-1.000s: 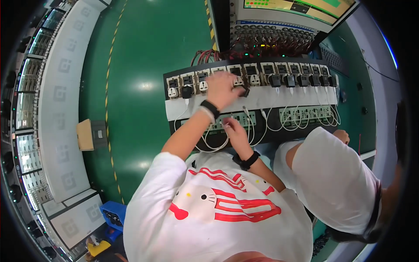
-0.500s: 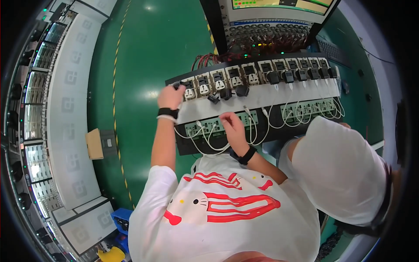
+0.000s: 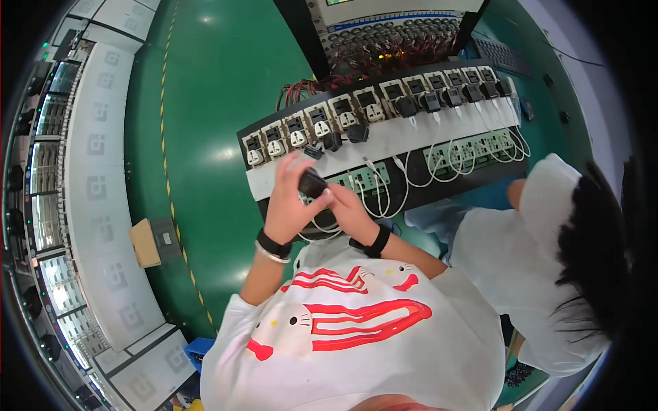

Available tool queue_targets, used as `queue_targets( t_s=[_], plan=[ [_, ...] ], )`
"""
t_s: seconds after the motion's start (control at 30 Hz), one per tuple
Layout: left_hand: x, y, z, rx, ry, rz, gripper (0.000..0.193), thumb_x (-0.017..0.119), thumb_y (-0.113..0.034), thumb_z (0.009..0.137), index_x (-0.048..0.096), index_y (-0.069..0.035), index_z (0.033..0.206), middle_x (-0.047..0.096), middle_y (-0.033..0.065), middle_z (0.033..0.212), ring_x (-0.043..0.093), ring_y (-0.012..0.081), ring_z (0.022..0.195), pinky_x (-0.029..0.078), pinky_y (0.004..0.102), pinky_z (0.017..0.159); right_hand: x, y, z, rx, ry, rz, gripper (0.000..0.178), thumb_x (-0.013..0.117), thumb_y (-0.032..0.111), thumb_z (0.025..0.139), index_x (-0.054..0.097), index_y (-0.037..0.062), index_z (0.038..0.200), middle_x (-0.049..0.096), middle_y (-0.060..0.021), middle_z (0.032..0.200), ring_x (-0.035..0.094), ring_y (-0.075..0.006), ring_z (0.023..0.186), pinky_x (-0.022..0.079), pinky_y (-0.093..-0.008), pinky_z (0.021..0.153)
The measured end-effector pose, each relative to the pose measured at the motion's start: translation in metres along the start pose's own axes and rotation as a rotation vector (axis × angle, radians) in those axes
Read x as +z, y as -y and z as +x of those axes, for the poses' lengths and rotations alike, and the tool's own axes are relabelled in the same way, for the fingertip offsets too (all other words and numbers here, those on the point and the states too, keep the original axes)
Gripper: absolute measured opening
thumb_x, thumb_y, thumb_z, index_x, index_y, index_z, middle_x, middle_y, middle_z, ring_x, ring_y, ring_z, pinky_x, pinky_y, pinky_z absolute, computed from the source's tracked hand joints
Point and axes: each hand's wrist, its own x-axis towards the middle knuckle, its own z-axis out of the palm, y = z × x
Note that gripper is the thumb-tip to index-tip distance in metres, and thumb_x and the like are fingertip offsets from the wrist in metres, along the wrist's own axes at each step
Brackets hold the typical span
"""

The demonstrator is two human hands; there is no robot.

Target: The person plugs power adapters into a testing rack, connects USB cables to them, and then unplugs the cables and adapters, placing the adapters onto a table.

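In front of me, above the near edge of the test bench, my left hand (image 3: 288,209) grips a black power adapter (image 3: 312,182) between thumb and fingers. My right hand (image 3: 351,214) meets it from the right. Its fingers are closed near the adapter's lower end, and what they pinch is hidden. Beyond the hands, several loose black adapters, one of them here (image 3: 357,133), lie along the white strip (image 3: 391,140). White cables (image 3: 384,195) loop from a green circuit board (image 3: 375,177) below the strip, close to my right hand.
A row of sockets (image 3: 297,131) runs along the bench; those at the right hold black adapters with white cables. Behind stands a rack with red wiring (image 3: 397,51). A person in white (image 3: 493,246) is close on my right. A cardboard box (image 3: 145,243) sits on the floor at left.
My left hand has come back from the leftmost socket toward me with the black adapter. My right hand has closed in beside it. My view has shifted, and the neighbouring person has moved.
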Motion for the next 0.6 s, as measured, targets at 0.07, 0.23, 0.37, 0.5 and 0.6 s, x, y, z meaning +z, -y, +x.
queue_targets(
  t_s=[0.07, 0.23, 0.37, 0.5, 0.6],
  plan=[
    [-0.021, 0.003, 0.006, -0.092, 0.416, -0.181, 0.052, 0.076, -0.021, 0.07, 0.052, -0.007, 0.113, 0.053, 0.0126, 0.107, 0.057, 0.0271, 0.096, 0.047, 0.0325, 0.082, -0.002, -0.003, -0.002, -0.088, -0.003, -0.059, 0.025, 0.044, 0.02, 0.097, 0.055, -0.0015, 0.089, 0.053, -0.0108, 0.07, 0.053, -0.0207, 0.066, 0.042, -0.0356, 0.063],
    [-0.051, -0.027, 0.009, 0.086, 0.8, 0.349, 0.032, 0.068, -0.014, 0.067, 0.049, -0.006, 0.092, 0.056, 0.0131, 0.081, 0.059, 0.0362, 0.071, 0.047, 0.0433, 0.059, 0.008, 0.029, -0.015, -0.232, 0.327, -0.374, 0.019, 0.05, 0.018, 0.091, 0.056, -0.0003, 0.088, 0.057, -0.0206, 0.071, 0.056, -0.0395, 0.066, 0.045, -0.0436, 0.06],
    [-0.05, -0.032, -0.001, -0.008, 0.859, 0.39, 0.033, 0.066, -0.016, 0.069, 0.046, -0.006, 0.094, 0.057, 0.0149, 0.08, 0.059, 0.0361, 0.07, 0.048, 0.0447, 0.059, 0.004, 0.028, -0.023, -0.16, 0.464, -0.425, 0.021, 0.05, 0.019, 0.091, 0.057, -0.0005, 0.088, 0.058, -0.0216, 0.072, 0.056, -0.0404, 0.067, 0.044, -0.0474, 0.06],
    [-0.077, -0.052, 0.005, -0.059, 1.135, 0.278, 0.036, 0.064, -0.019, 0.071, 0.046, -0.005, 0.098, 0.06, 0.0161, 0.082, 0.061, 0.0376, 0.07, 0.048, 0.0459, 0.058, 0.006, 0.055, -0.035, -0.208, 0.718, -0.199, 0.027, 0.045, 0.024, 0.095, 0.053, -0.0012, 0.09, 0.054, -0.0214, 0.066, 0.055, -0.0407, 0.063, 0.042, -0.0472, 0.059],
    [-0.082, -0.059, 0.026, -0.186, 1.455, 0.272, 0.034, 0.064, -0.018, 0.07, 0.048, -0.004, 0.096, 0.061, 0.0167, 0.082, 0.061, 0.0374, 0.069, 0.049, 0.0456, 0.059, 0.009, 0.061, -0.034, -0.14, 0.737, -0.212, 0.027, 0.044, 0.024, 0.096, 0.052, -0.0009, 0.091, 0.054, -0.0217, 0.069, 0.055, -0.0411, 0.066, 0.043, -0.0465, 0.06]
  ],
)
